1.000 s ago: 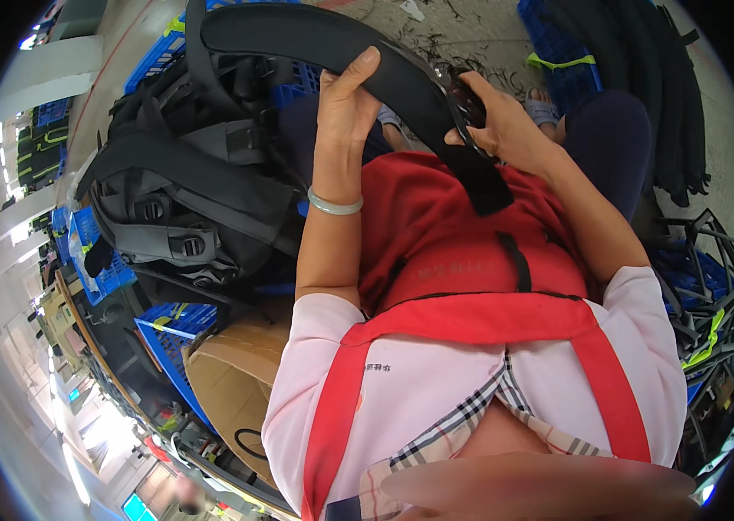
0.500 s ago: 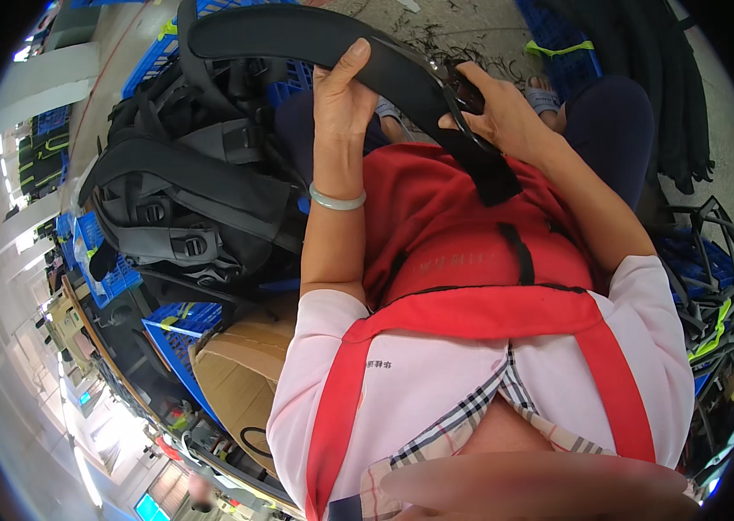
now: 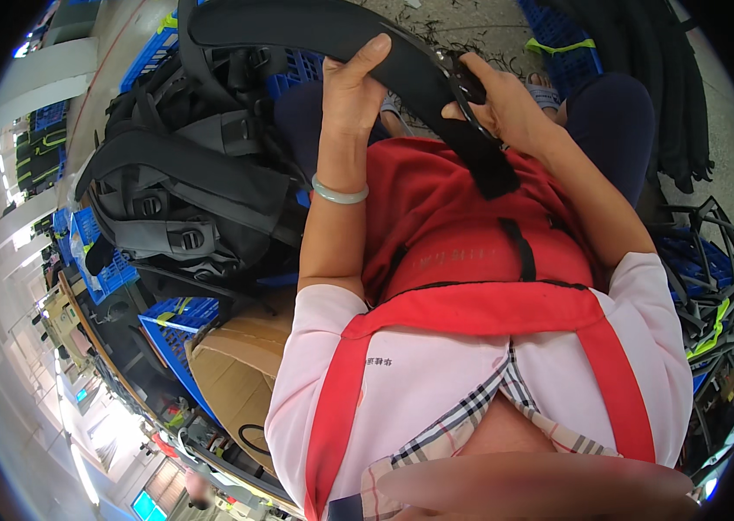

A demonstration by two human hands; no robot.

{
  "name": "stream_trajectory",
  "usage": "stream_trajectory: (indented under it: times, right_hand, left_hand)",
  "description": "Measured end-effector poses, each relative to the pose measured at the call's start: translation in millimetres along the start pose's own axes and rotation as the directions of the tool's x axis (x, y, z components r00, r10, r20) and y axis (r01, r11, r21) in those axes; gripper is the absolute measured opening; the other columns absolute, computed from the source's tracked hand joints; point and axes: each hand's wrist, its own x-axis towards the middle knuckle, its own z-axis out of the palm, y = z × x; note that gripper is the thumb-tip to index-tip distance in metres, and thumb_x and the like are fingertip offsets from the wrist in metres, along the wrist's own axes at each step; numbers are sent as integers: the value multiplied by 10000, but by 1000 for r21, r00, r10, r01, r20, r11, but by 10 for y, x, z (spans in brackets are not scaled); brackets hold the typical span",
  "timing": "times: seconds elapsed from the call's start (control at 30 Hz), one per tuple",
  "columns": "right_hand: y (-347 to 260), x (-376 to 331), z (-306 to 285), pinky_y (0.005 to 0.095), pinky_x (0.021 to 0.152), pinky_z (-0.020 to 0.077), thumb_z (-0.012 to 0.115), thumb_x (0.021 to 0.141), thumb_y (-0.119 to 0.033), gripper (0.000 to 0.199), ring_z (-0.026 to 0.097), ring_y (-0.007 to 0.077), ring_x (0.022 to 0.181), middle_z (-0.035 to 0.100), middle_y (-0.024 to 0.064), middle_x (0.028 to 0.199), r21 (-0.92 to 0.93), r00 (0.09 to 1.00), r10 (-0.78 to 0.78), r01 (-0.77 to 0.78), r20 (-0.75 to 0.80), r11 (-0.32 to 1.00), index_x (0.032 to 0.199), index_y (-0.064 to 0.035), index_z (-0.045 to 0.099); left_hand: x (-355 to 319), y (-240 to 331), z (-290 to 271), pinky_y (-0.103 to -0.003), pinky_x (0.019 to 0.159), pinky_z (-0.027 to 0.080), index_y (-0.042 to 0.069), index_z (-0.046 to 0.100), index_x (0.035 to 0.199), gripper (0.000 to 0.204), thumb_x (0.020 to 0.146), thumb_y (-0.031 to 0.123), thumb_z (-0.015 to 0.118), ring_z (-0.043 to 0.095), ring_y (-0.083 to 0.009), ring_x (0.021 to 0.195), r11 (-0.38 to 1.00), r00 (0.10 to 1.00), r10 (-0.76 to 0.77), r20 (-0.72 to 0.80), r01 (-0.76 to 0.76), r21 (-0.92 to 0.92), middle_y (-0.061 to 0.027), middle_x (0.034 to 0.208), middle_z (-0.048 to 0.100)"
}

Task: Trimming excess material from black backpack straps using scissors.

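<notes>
Pile of black harness straps (image 3: 184, 200) at left, unchanged. My left hand (image 3: 354, 87) slid slightly along padded black strap (image 3: 315, 26), fingers still clamped round it over lap. Right hand (image 3: 506, 108) still pinching buckle end (image 3: 462, 78); I judge adjusting continues.

padded strap (image 3: 315, 30): matt black cloth, smooth face
webbing tail (image 3: 484, 161): woven black cloth, frayed end
apron (image 3: 462, 252): red cloth, matt
bangle (image 3: 339, 193): pale green, glossy, smooth
crates (image 3: 167, 326): blue plastic, gridded
box (image 3: 232, 373): brown cardboard, matt
</notes>
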Motion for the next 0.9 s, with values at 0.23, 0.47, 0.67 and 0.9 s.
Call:
stream_trajectory:
  times: [0.23,0.47,0.67,0.9]
  right_hand:
    - [-141,20,-98,373,541,438,724,749,-460,619,586,305,585,580,177,657,-35,986,139,-136,92,990,1090,8,506]
    - [-72,34,-59,357,538,435,719,742,-485,647,574,275,570,577,166,647,-36,1000,2,-1,23,999,1094,16,512]
    - [15,27,-32,350,522,424,710,760,-474,591,553,246,549,565,156,633,-14,999,-4,5,32,1000,1048,6,517]
    - [52,43,3,351,521,417,712,766,-455,562,510,234,541,549,149,632,43,1000,-8,8,7,999,1041,-3,524]
  left_hand:
    - [-29,12,33,-343,891,490,96,636,989,209,810,-10,660,611,-172,949,1000,1000,-13,5,13,12,-22,967,635]
    - [-31,-25,27,-346,893,486,85,631,995,213,807,-11,659,608,-178,956,999,999,-12,36,10,46,-27,977,633]
    - [-32,-33,13,-352,893,486,86,632,989,213,804,-16,657,612,-184,946,999,999,-30,14,30,20,-29,970,634]
    - [-36,-16,27,-358,892,488,82,632,996,226,799,-26,658,614,-188,956,1000,999,-28,27,28,12,-41,977,638]
